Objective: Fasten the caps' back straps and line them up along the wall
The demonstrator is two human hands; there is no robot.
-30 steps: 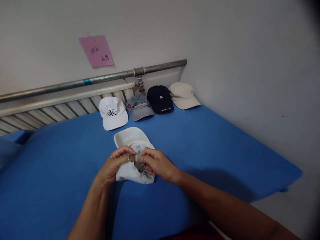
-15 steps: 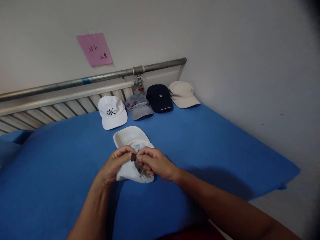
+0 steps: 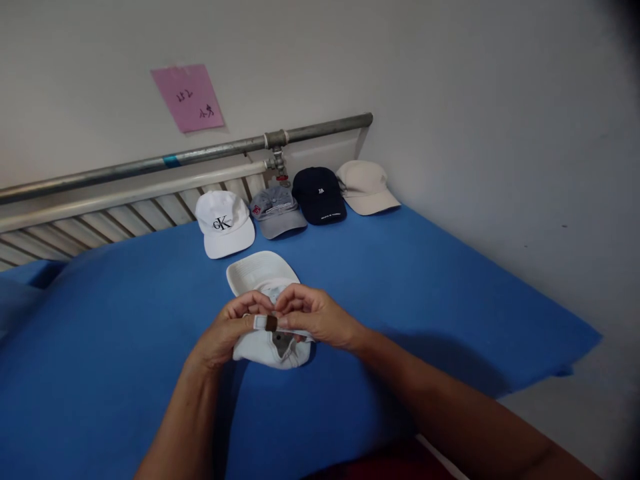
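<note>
A white baseball cap (image 3: 273,352) lies upside down on the blue cover, its brim (image 3: 260,270) pointing away from me. Across its back opening runs a white strap with a small brown buckle (image 3: 271,323). My left hand (image 3: 227,333) pinches the strap just left of the buckle, thumb on top. From the other side my right hand (image 3: 315,317) pinches the strap between thumb and fingers, close against the buckle. Both hands hide part of the cap's inside.
Behind the cap stand a white cap with black letters (image 3: 225,223), a grey cap (image 3: 277,213), a dark navy cap (image 3: 319,195) and a beige cap (image 3: 367,187). A radiator (image 3: 135,217) and a metal pipe (image 3: 215,151) run along the wall. The blue cover (image 3: 125,320) lies beneath.
The brown buckle has turned and shifted slightly right and down, and the white strap now shows on both sides of it. My right fingers have risen a little.
</note>
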